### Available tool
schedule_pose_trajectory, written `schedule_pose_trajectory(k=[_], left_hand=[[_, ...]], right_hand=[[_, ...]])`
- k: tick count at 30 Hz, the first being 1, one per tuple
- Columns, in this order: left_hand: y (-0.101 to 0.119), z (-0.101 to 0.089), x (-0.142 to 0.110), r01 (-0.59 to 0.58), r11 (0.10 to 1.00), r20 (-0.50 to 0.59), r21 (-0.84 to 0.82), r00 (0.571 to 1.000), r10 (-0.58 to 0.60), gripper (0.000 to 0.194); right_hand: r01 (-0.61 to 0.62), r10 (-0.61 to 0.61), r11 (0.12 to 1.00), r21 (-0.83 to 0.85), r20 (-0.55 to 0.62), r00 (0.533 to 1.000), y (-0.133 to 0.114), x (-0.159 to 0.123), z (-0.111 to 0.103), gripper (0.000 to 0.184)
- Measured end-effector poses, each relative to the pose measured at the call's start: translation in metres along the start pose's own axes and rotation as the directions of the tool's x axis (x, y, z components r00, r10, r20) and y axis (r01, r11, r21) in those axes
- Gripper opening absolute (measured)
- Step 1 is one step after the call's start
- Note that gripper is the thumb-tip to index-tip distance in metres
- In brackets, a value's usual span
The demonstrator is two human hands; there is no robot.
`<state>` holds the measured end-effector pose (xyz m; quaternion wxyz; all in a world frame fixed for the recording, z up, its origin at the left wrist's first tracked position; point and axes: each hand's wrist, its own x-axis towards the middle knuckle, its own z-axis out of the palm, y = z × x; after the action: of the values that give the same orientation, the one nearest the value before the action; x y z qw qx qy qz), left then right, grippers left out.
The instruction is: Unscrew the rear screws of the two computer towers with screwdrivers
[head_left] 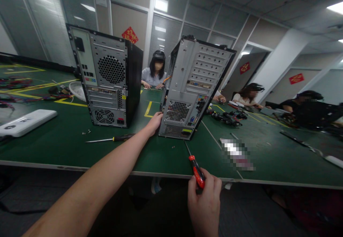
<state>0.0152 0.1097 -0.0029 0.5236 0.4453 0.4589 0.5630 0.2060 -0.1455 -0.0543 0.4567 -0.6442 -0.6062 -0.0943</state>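
Observation:
A grey computer case (189,90) stands on the green table with its rear panel toward me, leaning in view. At its lower left side is my left hand (155,123), gripping the edge, the fingertips partly hidden behind it. My right hand (205,197) is closed around the red and black handle of a screwdriver (197,172). The shaft points up and away, its tip near the bottom edge of the case. Tiny screws (173,147) lie on the table between the two hands.
A second computer case (107,83) stands on the left. Before it lie a yellow and black screwdriver (118,138) and small screws (87,132). A white power bank (29,122) lies far left, black cables (227,117) right. Several people sit around the table.

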Motion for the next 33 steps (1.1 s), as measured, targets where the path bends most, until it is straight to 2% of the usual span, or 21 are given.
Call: schedule_pose_trajectory(k=[6, 12, 27, 33], left_hand=[[-0.0015, -0.0007, 0.0017, 0.003, 1.0, 0.009, 0.001, 1.0, -0.003, 0.039], [-0.0082, -0.0002, 0.0076, -0.046, 0.999, 0.003, -0.016, 0.999, 0.046, 0.036], [-0.0054, -0.0014, 0.0045, -0.015, 1.0, 0.011, 0.001, 1.0, 0.015, 0.037], [-0.0068, -0.002, 0.0059, -0.019, 1.0, 0.017, -0.012, 1.0, 0.019, 0.038]], right_hand=[[0.01, -0.01, 1.0, -0.005, -0.002, 1.0, 0.002, 0.0001, 0.0003, 0.031], [0.02, -0.02, 1.0, -0.008, 0.003, 1.0, 0.0016, 0.0018, -0.0007, 0.036], [-0.062, 0.061, 0.998, 0.008, 0.046, 0.997, 0.003, 0.0023, -0.0015, 0.044], [0.014, -0.014, 1.0, -0.013, 0.005, 1.0, 0.0038, 0.0015, -0.0018, 0.037]])
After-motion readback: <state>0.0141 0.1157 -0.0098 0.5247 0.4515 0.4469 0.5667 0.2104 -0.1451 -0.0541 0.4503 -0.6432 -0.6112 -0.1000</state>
